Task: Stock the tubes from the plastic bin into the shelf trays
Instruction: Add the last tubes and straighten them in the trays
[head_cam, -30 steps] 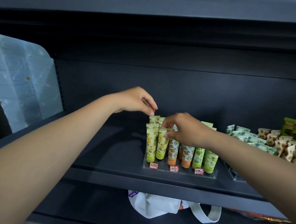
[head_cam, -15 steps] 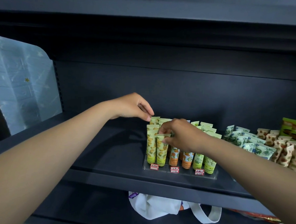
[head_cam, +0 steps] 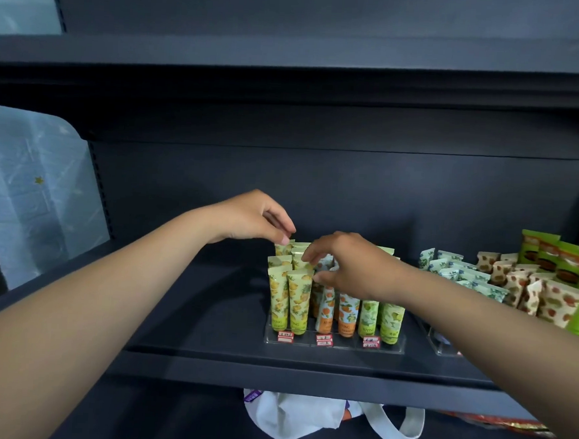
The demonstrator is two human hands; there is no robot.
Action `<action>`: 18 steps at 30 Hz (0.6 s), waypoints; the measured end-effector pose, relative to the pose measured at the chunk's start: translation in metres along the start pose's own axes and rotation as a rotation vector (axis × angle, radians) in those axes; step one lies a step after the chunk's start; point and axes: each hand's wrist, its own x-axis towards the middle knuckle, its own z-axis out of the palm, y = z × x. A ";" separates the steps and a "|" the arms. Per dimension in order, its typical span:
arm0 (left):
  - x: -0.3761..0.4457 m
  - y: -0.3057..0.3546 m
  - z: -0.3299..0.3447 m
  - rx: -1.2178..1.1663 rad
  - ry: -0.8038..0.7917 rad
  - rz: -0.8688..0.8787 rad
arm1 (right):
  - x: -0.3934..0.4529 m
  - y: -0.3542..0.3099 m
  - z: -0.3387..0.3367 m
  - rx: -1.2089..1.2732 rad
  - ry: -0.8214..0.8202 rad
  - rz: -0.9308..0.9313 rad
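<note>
A clear tray (head_cam: 388, 348) on the dark shelf (head_cam: 189, 318) holds upright tubes in rows: yellow tubes (head_cam: 298, 300) on the left, orange tubes (head_cam: 347, 314) in the middle, green tubes (head_cam: 392, 320) on the right. My left hand (head_cam: 254, 219) reaches over the back of the yellow row, thumb and fingertip pinching the top edge of a rear yellow tube (head_cam: 284, 248). My right hand (head_cam: 356, 268) hovers over the middle rows, its curled index and thumb pinching the top of a tube (head_cam: 324, 266) beside the yellow ones. The plastic bin is out of view.
A second clear tray (head_cam: 440, 348) to the right carries green and brown patterned packets (head_cam: 513, 281), with green boxes (head_cam: 547, 256) behind. A white cloth bag (head_cam: 291, 417) lies on the lower shelf. The shelf above hangs low over the hands.
My left hand has come down from above the tubes onto the rear yellow tube. My right hand has shifted slightly left over the tube tops.
</note>
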 end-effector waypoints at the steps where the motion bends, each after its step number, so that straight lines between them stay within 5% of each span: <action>1: 0.001 0.004 0.000 -0.001 0.000 0.006 | -0.006 0.003 -0.007 -0.014 0.013 -0.004; 18: 0.083 0.148 0.098 0.009 -0.014 0.149 | -0.165 0.156 -0.118 -0.121 0.161 0.234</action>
